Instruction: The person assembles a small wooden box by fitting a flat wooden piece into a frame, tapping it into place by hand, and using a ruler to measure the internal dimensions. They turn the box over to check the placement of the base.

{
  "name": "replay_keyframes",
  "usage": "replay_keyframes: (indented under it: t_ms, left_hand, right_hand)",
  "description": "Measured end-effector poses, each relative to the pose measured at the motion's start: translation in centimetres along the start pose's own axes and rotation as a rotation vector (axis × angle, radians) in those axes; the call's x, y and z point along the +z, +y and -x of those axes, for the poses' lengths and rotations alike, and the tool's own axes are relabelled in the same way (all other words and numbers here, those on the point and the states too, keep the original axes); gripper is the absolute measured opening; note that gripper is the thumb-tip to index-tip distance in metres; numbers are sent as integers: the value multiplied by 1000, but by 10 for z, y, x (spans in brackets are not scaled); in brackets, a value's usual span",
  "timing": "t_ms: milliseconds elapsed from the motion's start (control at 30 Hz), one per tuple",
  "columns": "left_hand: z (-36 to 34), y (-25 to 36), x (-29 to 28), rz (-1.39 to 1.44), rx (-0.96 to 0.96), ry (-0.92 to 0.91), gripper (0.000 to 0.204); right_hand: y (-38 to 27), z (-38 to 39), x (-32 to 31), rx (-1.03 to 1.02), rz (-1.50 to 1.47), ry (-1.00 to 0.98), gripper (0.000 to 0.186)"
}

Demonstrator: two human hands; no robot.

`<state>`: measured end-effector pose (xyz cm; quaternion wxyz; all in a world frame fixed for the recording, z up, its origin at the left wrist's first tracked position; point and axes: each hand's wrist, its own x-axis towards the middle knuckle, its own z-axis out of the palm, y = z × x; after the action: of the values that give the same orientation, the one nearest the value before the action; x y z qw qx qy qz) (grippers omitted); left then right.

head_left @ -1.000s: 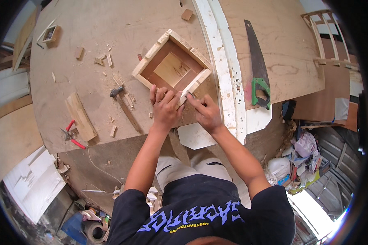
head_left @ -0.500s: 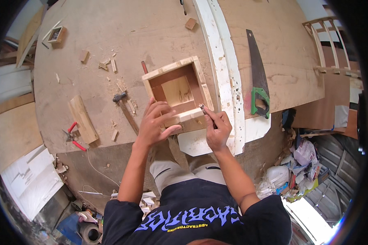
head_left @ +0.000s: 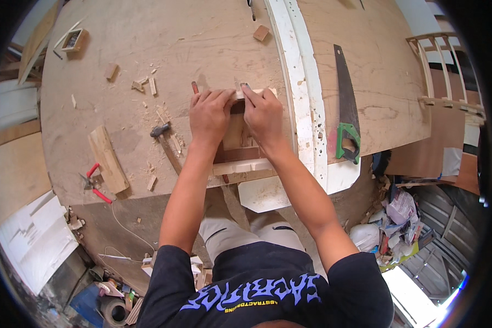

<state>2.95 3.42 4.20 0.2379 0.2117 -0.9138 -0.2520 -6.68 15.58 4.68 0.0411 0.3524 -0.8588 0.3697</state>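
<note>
An open wooden box (head_left: 247, 166) with pale rims and brown inner walls lies at the front of the worktable, its far part mostly covered by my hands. My left hand (head_left: 209, 116) grips its far rim near the left corner, fingers bent over the edge. Beside it, my right hand (head_left: 264, 113) is closed at the same rim, pinching a small dark object (head_left: 244, 85) whose kind I cannot make out. Just left of the box lies a hammer (head_left: 160, 130), its handle partly behind my left forearm. A red-ended stick (head_left: 194, 87) pokes out past the box's far left corner.
Left on the worktable (head_left: 202, 49) are a wood block (head_left: 107, 158), red-handled pliers (head_left: 95, 183) and several offcuts and shavings. A small box of dark bits (head_left: 74, 40) stands far left. Right of a long white board (head_left: 302, 109) lies a green-handled handsaw (head_left: 347, 109).
Both hands have moved from the near side of the box to its far rim. The box has turned to sit squarer to me. My left hand has gone from spread fingers to gripping the rim.
</note>
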Motion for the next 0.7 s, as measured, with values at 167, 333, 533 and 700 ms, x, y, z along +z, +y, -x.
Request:
replay_keyframes:
  t_ms: [167,333,533,700]
  left_hand:
    - [-1,2,-1,-25,-6,-22,20]
    - [1,3,-3,-76,-7,-60,21]
    - [0,4,-5,-81,-35,-112,24]
    - [0,4,-2,-76,-19,-85,26]
  right_hand:
    - [-6,8,-7,56,34,-59,28]
    - [-6,9,-4,68,113,-130,36]
    - [-9,3,-7,67,139,-196,40]
    - [-7,2,-8,53,60,-138,36]
